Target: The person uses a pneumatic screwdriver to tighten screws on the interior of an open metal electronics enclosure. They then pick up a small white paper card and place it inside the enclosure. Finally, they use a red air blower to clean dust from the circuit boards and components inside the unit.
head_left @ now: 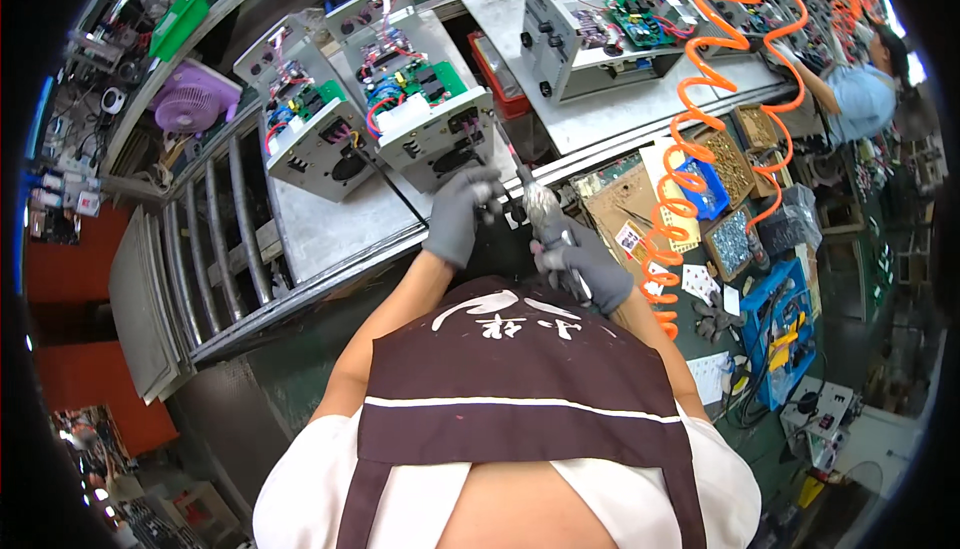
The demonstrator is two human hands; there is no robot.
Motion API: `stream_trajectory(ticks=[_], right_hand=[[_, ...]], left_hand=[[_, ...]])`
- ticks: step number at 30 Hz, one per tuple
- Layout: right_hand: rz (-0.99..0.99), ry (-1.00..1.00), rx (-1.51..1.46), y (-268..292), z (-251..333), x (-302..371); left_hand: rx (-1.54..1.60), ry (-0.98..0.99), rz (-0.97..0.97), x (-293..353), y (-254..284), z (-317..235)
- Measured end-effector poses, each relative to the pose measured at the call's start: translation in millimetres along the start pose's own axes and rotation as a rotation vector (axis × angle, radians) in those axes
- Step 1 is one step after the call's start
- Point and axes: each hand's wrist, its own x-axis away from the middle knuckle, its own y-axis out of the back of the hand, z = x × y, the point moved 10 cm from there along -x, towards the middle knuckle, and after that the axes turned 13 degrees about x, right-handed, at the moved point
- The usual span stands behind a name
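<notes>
My left hand (pixel 461 219), in a grey glove, is at the table's front edge by the near corner of an uncovered metal machine chassis (pixel 425 144). Its fingers are bent together; whatever they pinch is too small to make out. Grey-gloved too, my right hand (pixel 592 267) is wrapped round a silver power screwdriver (pixel 545 211). The tool slants up and left, its tip close to my left fingertips. Green circuit boards and coloured wires show inside the chassis. A second open chassis (pixel 315 149) stands left of it.
Another chassis (pixel 600 39) stands on the far table. Coiled orange air hoses (pixel 690 114) hang on the right, over a blue screw tray (pixel 703 189) and boxes of fasteners (pixel 725 164). Metal rollers (pixel 215 239) run at left near a purple fan (pixel 190 99). A co-worker (pixel 855 99) works far right.
</notes>
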Motion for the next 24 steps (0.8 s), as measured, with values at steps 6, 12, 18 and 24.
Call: stream_trajectory(ticks=[6, 12, 18, 24], right_hand=[[-0.197, 0.137, -0.134, 17.7, 11.6, -25.5], [-0.267, 0.049, 0.024, 13.6, 2.4, -35.1], [-0.187, 0.123, 0.054, 5.6, 27.5, 0.9], [-0.076, -0.068, 0.369, -5.9, 16.7, 27.0]], left_hand=[[-0.528, -0.408, 0.416, 52.9, -83.2, -24.6], [-0.419, -0.201, 0.137, 19.3, -33.8, 4.5], [-0.173, 0.065, -0.031, -18.0, 28.1, -8.0], [-0.248, 0.071, 0.081, -42.6, 23.4, -26.1]])
